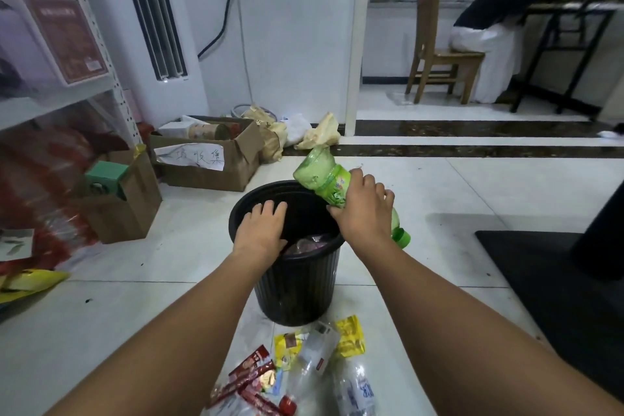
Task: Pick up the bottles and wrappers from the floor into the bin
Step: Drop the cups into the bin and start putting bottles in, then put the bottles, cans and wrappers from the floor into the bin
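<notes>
Nearest, on the floor: clear bottles (354, 388), red wrappers (253, 371), yellow wrapper (351, 336). Behind them the black bin (297, 287), with possibly pink wrapper inside. Left hand (263, 230) flat, fingers straight, over the near rim. Right hand (364, 209) grips the green bottle (320, 179), tilted over the bin's right rim, cap toward the person. Cardboard box (209, 159) beyond.

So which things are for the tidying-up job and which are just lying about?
For the job: green bottle in the right hand, left hand at the black bin, clear bottles, yellow wrappers and red wrappers on the floor.
Just lying about: cardboard boxes, wooden chair, black mat.
</notes>
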Action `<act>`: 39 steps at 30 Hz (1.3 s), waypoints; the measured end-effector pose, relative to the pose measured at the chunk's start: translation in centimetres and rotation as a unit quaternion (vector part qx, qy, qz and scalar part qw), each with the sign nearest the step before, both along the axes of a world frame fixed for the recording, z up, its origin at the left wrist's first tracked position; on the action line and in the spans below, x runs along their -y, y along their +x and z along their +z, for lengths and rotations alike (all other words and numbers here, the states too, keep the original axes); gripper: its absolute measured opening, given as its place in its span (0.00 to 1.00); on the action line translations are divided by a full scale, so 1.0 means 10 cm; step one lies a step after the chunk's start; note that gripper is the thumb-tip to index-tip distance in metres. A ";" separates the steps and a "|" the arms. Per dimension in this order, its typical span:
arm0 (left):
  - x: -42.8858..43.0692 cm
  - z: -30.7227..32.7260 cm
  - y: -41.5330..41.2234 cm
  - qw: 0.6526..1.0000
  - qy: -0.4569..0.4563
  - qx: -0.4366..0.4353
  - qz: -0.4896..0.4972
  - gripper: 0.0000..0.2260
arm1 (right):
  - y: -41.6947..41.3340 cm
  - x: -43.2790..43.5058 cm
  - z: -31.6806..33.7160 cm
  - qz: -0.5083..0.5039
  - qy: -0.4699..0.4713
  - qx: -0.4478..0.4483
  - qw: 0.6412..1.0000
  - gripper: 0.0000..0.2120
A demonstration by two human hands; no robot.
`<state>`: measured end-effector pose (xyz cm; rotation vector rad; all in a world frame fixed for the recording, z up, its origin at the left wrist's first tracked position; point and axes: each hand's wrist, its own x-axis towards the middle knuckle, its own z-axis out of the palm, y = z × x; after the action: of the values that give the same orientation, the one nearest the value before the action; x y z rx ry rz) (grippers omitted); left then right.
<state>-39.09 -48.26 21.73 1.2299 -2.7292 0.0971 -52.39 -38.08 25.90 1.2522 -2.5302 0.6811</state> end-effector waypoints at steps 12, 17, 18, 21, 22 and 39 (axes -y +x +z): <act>0.22 -0.30 0.61 0.998 -0.035 0.040 -0.027 0.21 | 0.27 0.35 -0.11 0.071 -0.009 -0.013 0.997 0.34; 0.20 -0.44 0.85 0.998 -0.039 0.049 -0.030 0.20 | 0.47 0.52 -0.28 0.121 -0.010 0.039 0.992 0.39; 0.19 -0.47 0.89 0.997 -0.040 0.051 -0.027 0.20 | 0.50 0.55 -0.33 0.128 -0.002 0.035 0.991 0.40; 0.17 -0.55 1.01 0.997 -0.044 0.057 -0.018 0.20 | 0.56 0.59 -0.45 0.118 0.056 -0.012 0.991 0.37; 0.17 -0.56 1.05 0.997 -0.044 0.056 -0.014 0.20 | 0.59 0.59 -0.49 0.109 0.068 -0.016 0.992 0.35; -0.29 -0.36 1.32 0.999 -0.019 0.042 0.029 0.19 | 1.03 0.05 -0.70 0.135 0.106 0.002 0.985 0.23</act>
<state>-25.93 -45.39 18.10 1.3245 -2.7474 0.2109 -42.10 -38.56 18.91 1.6887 -2.5152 0.4735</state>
